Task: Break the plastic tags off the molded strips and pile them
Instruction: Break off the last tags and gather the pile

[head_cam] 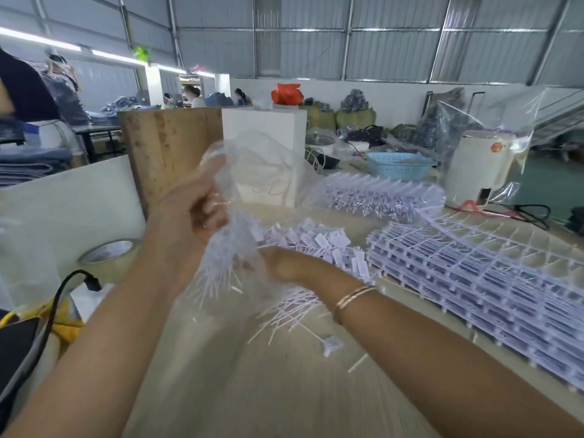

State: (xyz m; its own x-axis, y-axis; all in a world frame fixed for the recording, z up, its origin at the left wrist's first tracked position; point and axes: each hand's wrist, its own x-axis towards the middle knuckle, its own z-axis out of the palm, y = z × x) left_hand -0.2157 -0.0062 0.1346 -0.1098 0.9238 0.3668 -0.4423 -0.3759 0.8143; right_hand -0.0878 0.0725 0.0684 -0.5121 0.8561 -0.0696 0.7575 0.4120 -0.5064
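Your right hand point(278, 263) and left hand point(196, 207) both grip a blurred bunch of tags point(227, 257) above the table point(284, 390). Loose tags point(319, 245) are piled just beyond; stacked molded strips point(474, 273) lie toward the right edge.

The room is bright with soft, even light. Long lamps point(41, 39) glow white at the upper left. The middle looks smeared where things are moving. Straight lines bend near the edges. Shadows are faint.
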